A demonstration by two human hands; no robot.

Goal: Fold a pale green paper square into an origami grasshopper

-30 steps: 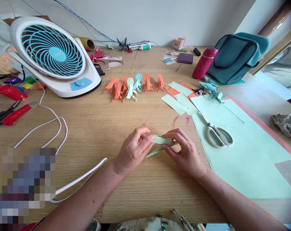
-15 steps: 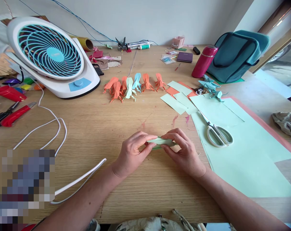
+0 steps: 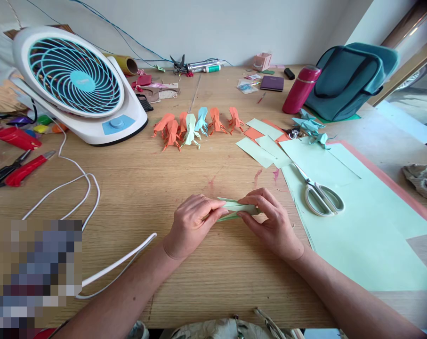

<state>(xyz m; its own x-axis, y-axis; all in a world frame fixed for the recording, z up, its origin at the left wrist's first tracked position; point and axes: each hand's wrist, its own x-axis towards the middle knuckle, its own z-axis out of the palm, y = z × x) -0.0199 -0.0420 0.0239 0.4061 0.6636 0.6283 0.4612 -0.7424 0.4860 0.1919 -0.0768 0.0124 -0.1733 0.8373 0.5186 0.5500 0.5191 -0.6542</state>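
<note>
A pixelated block [image 3: 35,273] at lower left hides whatever lies there and covers the cord [image 3: 103,270] where it passes under. The left hand [image 3: 192,226] and right hand [image 3: 273,223] cover most of the folded paper [image 3: 236,207], so its shape cannot be told. The cloth [image 3: 425,180] at the right edge and the fabric [image 3: 227,328] at the bottom edge are cut off.

one camera on the person's head looks forward and down over the wooden table [image 3: 135,188], close to both hands, the far wall at top.
</note>
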